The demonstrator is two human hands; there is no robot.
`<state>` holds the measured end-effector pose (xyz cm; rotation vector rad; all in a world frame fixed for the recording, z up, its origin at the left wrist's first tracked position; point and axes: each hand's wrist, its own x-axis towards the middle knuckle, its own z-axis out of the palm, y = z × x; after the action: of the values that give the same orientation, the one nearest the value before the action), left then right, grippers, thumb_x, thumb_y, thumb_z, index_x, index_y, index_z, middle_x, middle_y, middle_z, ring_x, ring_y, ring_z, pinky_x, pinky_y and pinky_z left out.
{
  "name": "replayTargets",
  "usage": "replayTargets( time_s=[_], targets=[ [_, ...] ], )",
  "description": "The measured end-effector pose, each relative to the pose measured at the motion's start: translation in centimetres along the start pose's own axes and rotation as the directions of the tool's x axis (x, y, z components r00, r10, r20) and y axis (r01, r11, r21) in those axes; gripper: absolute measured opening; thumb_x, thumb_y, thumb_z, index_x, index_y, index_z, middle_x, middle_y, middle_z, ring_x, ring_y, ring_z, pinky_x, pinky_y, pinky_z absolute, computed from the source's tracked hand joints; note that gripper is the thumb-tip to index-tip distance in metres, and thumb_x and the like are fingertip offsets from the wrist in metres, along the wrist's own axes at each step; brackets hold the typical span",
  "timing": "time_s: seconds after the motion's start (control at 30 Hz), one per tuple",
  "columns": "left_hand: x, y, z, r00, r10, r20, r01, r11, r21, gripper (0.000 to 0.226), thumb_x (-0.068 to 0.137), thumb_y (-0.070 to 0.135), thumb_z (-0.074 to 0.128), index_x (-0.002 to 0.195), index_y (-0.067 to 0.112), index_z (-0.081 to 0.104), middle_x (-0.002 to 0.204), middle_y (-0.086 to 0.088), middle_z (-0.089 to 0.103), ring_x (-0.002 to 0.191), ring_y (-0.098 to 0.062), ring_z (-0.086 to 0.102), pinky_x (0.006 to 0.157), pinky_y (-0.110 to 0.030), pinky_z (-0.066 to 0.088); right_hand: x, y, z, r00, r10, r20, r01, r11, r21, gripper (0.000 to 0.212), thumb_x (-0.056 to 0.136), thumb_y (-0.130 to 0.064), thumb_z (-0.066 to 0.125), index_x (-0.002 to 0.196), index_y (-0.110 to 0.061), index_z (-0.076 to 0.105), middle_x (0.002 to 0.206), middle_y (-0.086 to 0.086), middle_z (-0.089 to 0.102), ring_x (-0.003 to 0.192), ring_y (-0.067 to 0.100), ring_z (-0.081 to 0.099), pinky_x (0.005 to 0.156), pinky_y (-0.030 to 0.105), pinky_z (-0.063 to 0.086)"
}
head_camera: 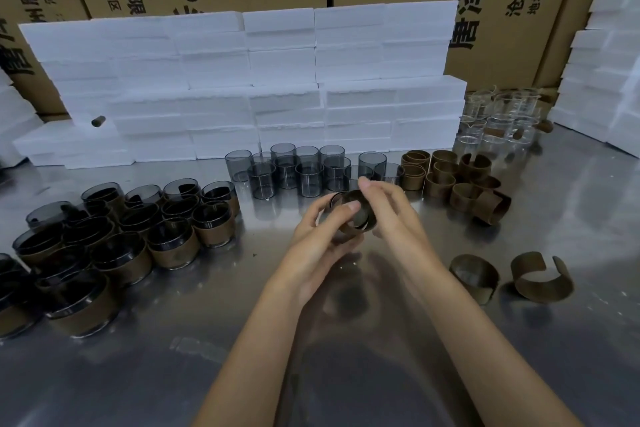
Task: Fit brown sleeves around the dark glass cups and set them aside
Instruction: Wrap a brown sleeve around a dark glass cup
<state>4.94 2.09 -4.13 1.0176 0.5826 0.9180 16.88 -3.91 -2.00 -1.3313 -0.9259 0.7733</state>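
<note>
Both hands hold one dark glass cup (pixel 349 215) above the steel table (pixel 242 340). Left hand (pixel 322 236) fingers curl beneath it, thumb on top; right hand (pixel 388 204) pinches the brown sleeve (pixel 367 218) around it. Bare table lies near the person. Sleeved cups (pixel 104 243) crowd left, unsleeved cups (pixel 304 166) behind, loose sleeves (pixel 460 177) right.
</note>
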Motion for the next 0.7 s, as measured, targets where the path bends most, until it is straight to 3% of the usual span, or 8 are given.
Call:
replayTargets(
  time_s=[0.07, 0.17, 0.27, 0.47, 0.7],
  targets=[
    [-0.1, -0.2, 0.5, 1.000, -0.005, 0.030, 0.003, 0.998, 0.063, 0.064, 0.069, 0.034, 0.088, 0.127, 0.015, 0.067, 0.120, -0.021, 0.072, 0.112, -0.035, 0.070, 0.097, -0.051, 0.058, 0.0, 0.3, 0.1, 0.996, 0.074, 0.046, -0.074, 0.997, 0.007, 0.080, 0.065, -0.086, 0.063, 0.126, -0.034, 0.063, 0.123, -0.007, 0.069, 0.111, 0.005, 0.067, 0.096, 0.032, 0.054],
    [-0.3, -0.3, 1.1, 1.000, -0.002, 0.014, 0.000, 0.991, 0.134, 0.060, 0.065, 0.038, 0.086, 0.120, 0.019, 0.071, 0.110, -0.014, 0.076, 0.103, -0.025, 0.075, 0.091, -0.047, 0.061, 0.2, 0.8, 0.0, 0.986, 0.135, 0.096, -0.141, 0.989, 0.050, 0.071, 0.073, -0.086, 0.060, 0.116, -0.031, 0.071, 0.111, -0.004, 0.077, 0.105, 0.011, 0.072, 0.101, 0.040, 0.053],
    [-0.4, -0.3, 1.2, 1.000, 0.006, -0.008, -0.005, 0.986, 0.166, 0.063, 0.061, 0.039, 0.087, 0.119, 0.019, 0.072, 0.109, -0.012, 0.076, 0.099, -0.024, 0.076, 0.087, -0.044, 0.062, 0.3, 0.9, 0.0, 0.984, 0.145, 0.107, -0.149, 0.988, 0.037, 0.078, 0.074, -0.089, 0.054, 0.107, -0.022, 0.078, 0.105, 0.000, 0.079, 0.104, 0.015, 0.074, 0.104, 0.045, 0.053],
    [-0.3, -0.3, 0.9, 0.999, -0.004, 0.032, -0.001, 0.990, 0.140, 0.043, 0.083, 0.014, 0.079, 0.125, 0.021, 0.070, 0.117, -0.016, 0.074, 0.106, -0.032, 0.074, 0.097, -0.052, 0.058, 0.4, 1.2, 0.2, 0.999, 0.038, -0.036, -0.038, 0.999, 0.000, 0.048, 0.085, -0.082, 0.047, 0.085, -0.044, 0.077, 0.086, -0.011, 0.079, 0.082, 0.000, 0.073, 0.081, 0.029, 0.055],
    [-0.5, -0.2, 1.0, 0.999, -0.017, 0.036, 0.013, 0.994, 0.106, 0.048, 0.078, 0.020, 0.080, 0.125, 0.018, 0.069, 0.115, -0.018, 0.074, 0.109, -0.034, 0.072, 0.086, -0.046, 0.062, 0.4, 1.4, 0.4, 0.995, 0.061, -0.082, -0.054, 0.995, 0.081, 0.050, 0.087, -0.080, 0.047, 0.084, -0.040, 0.079, 0.086, -0.010, 0.079, 0.080, 0.002, 0.074, 0.076, 0.029, 0.055]
  ],
)
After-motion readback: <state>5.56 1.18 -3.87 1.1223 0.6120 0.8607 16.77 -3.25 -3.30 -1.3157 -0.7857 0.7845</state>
